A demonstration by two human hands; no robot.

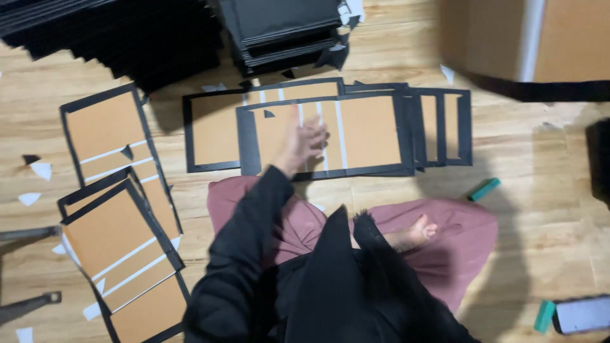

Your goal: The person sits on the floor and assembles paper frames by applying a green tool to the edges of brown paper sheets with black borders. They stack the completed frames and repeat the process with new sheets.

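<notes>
— What is the left hand [304, 141] doing?

— It lies flat with fingers spread on the top brown panel [324, 134], gripping nothing — pressing near the white tape strips [340, 133]. The panel sits on the wooden floor [521, 171] at 12 o'clock from the knees, overlapping more panels fanned toward 3 o'clock.

— And the right hand [416, 234]?

— Resting loosely on the pink lap, empty as far as I can tell.

— How would the panel handle?

— Likely light, stiff board with a black border [248, 143]; slick to slide. Best taken by a long edge — corners could crease. A teal stick [485, 189] lies at 3 o'clock.
</notes>
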